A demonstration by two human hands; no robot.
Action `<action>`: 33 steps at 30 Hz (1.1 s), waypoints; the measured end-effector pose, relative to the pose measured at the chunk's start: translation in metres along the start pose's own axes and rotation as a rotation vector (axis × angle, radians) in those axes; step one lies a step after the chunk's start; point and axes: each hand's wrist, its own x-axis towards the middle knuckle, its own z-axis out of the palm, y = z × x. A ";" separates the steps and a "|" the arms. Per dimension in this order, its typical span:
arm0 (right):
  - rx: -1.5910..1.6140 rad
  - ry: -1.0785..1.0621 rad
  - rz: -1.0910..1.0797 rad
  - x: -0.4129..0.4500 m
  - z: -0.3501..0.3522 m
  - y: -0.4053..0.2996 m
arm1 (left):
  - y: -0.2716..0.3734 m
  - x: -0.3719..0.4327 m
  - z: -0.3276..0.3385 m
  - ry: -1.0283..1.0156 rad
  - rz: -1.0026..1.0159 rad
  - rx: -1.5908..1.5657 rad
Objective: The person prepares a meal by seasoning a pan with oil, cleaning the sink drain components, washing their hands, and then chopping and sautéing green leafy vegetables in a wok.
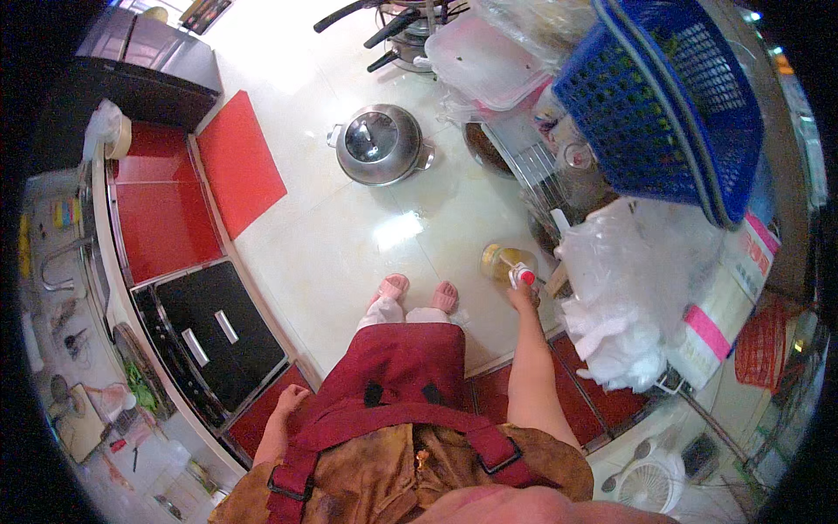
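My right hand (526, 298) is closed around the neck area of a large clear bottle of yellow oil (501, 262) with a red cap, held low over the tiled floor (314, 236). Beside my left hip hangs my left hand (293, 397), fingers loosely curled, with no object visible in it. Ahead of my feet a lidded metal pot (380, 144) with two side handles rests on the floor.
A rack at the right carries plastic bags (641, 262) and a blue basket (648, 111). Pans with black handles (393, 29) stand ahead. Along the left run red cabinets (163, 223) and a counter with a cutting board (77, 422) and greens.
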 end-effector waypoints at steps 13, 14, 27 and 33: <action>-0.123 -0.099 -0.338 -0.052 0.009 -0.010 | 0.061 0.004 0.010 0.147 0.040 -0.372; -0.126 -0.112 -0.400 -0.068 0.002 -0.016 | 0.070 0.006 0.010 0.113 0.006 -0.459; 0.212 0.664 -1.450 -0.323 -0.289 -0.265 | 0.097 0.037 -0.063 0.232 0.160 -0.581; 0.013 1.558 -1.504 -0.410 -0.467 -0.385 | 0.100 0.100 -0.166 0.198 0.312 -0.459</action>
